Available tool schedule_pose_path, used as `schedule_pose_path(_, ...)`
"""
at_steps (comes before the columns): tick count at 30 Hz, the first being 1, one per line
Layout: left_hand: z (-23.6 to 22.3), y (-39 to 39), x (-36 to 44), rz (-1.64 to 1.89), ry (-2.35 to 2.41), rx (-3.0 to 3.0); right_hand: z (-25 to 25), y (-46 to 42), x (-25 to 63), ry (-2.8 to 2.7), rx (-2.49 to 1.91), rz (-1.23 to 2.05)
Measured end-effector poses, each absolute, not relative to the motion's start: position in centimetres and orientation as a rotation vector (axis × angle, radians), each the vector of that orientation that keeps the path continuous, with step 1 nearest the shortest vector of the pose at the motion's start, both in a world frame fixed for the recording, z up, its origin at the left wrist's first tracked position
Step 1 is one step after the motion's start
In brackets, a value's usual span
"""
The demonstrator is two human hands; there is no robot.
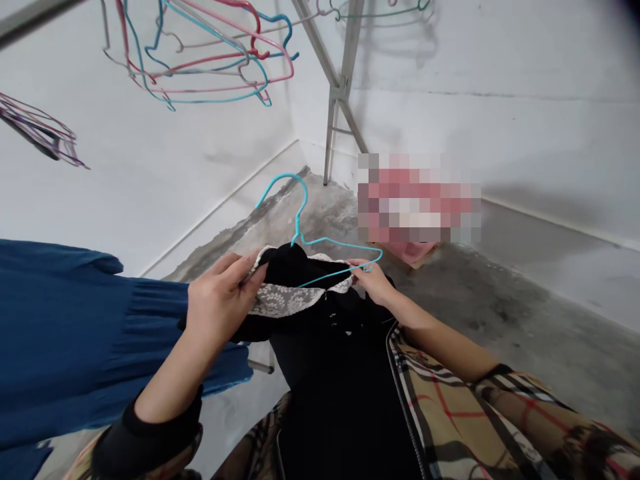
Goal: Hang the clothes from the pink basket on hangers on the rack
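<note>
A black garment (320,347) with a white lace collar (280,298) hangs in front of me. A turquoise wire hanger (300,220) is partly slid into its neck, hook pointing up. My left hand (220,303) grips the collar and the left shoulder of the garment, fingers closed on the fabric. My right hand (373,280) pinches the hanger's right end together with the garment's other shoulder. My sleeves are beige plaid.
A blue garment (75,333) hangs at the left. Several pink and blue wire hangers (210,60) dangle overhead on a metal drying rack (340,87). A pink blurred object (415,200) lies on the concrete floor by the white wall corner.
</note>
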State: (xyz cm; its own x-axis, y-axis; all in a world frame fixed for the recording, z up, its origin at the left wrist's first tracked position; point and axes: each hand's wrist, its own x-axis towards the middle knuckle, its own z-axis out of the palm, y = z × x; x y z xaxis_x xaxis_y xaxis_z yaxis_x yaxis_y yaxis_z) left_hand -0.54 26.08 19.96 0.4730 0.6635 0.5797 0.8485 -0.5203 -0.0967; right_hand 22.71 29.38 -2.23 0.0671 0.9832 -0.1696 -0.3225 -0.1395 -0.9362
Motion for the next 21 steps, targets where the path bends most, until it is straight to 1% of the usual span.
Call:
schedule_pose_path(5,19.2,26.3,-2.4,-0.749,-1.215,-2.311,-1.7,28.8,23.2,-0.618,-0.957,1.554)
schedule_pose_path(10,18.8,26.3,-3.7,-0.804,-1.182,-2.253,-0.5,28.5,23.3,-0.438,-0.793,1.607)
schedule_pose_path(15,18.3,26.6,-4.7,-0.922,-1.254,-2.156,0.5,28.5,22.7,-0.415,-0.752,1.540)
schedule_pose_path(21,17.1,26.7,-5.9,-1.050,-1.276,-2.055,0.6,28.5,22.7,-0.539,-0.873,1.361)
